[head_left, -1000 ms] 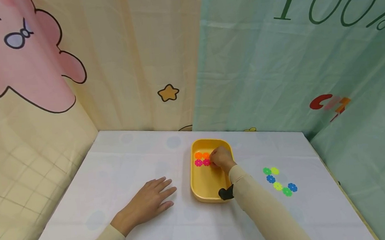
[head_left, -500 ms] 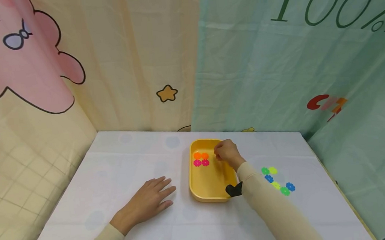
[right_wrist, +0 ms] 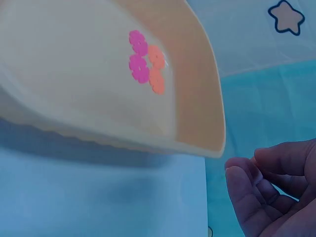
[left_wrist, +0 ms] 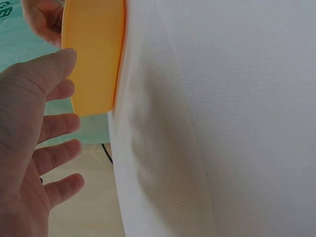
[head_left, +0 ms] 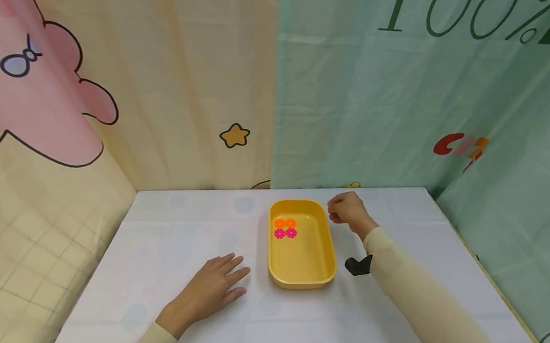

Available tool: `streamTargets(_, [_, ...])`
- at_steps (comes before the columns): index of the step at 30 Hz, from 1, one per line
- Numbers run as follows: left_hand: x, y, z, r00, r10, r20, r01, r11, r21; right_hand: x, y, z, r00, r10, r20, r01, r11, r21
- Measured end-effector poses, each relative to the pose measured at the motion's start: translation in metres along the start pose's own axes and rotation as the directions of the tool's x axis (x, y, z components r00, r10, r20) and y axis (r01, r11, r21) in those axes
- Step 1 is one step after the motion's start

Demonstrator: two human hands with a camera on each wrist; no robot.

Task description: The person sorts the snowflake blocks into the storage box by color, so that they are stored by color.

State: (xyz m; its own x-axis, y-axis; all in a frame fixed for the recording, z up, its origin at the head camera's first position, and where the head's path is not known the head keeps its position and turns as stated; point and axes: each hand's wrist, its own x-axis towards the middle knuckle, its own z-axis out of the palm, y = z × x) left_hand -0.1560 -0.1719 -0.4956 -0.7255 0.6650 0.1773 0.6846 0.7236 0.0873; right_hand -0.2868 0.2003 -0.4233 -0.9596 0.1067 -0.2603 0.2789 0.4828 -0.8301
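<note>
A yellow tray point(head_left: 303, 263) stands on the table. Toward its far left, two orange flower-shaped discs point(head_left: 291, 223) lie side by side above two pink flower-shaped discs point(head_left: 280, 234), forming a small square. My right hand point(head_left: 348, 211) hovers just outside the tray's far right side, fingers loosely curled. In the right wrist view, thumb and fingertips point(right_wrist: 261, 163) come close together with nothing visible between them. My left hand point(head_left: 209, 288) is left of the tray, palm down, with its fingers spread. The left wrist view shows it apart from the tray wall point(left_wrist: 94, 59).
A white cloth covers the table point(head_left: 268, 328). Printed curtains point(head_left: 191, 92) hang behind and beside it. My right sleeve point(head_left: 415, 284) blocks the part of the table where coloured discs lay in the earlier frames.
My right hand has drawn out of the tray to the right, leaving the four discs inside. Its sleeve now covers the green, yellow and blue discs. My left hand stays put.
</note>
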Motion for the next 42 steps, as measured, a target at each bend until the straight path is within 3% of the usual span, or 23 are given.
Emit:
streamTargets(9, [-0.002,0.0,-0.003,1.0,-0.006,-0.005,0.006,1.0,0.002,-0.009,0.027,-0.052,0.999,0.018,-0.026,-0.019,1.0,-0.022])
streamTargets(21, [0.0,0.0,-0.001,1.0,-0.006,0.013,0.006,1.0,0.003,-0.029,0.085,-0.124,0.991,0.055,-0.118,-0.056,0.998,-0.002])
streamTargets(34, [0.002,0.003,-0.001,0.999,-0.01,0.033,0.01,1.0,0.001,-0.04,0.138,-0.144,0.982,0.141,-0.127,-0.149,0.987,-0.062])
streamTargets(42, [0.003,0.002,0.0,0.999,-0.012,0.034,0.012,1.0,-0.007,-0.045,0.156,-0.141,0.988,0.132,-0.086,-0.14,0.985,-0.098])
